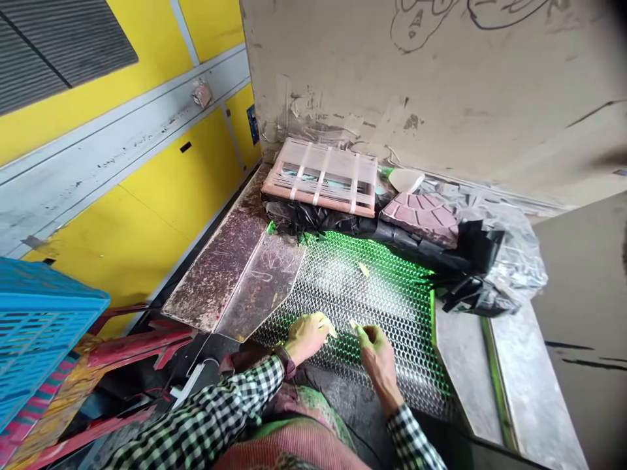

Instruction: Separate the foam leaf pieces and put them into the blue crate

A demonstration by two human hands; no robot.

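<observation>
Both hands are over a lit metal mesh surface point(392, 307) with a green glow at its edges. My left hand point(306, 337) is closed on a small pale yellow piece point(331, 328) at its fingertips. A little to the right, my right hand point(377, 356) pinches another small pale piece point(354, 324) between thumb and finger. The two hands are apart. Farther up the mesh lies a loose yellowish piece point(363, 269), touched by neither hand.
Behind the mesh, a taped wooden frame point(318, 176) and a pink fan-shaped block point(421, 215) rest on black plastic. Metal plates point(470, 365) flank the mesh. A blue crate point(44, 326) stands at left, near a yellow machine panel point(171, 202).
</observation>
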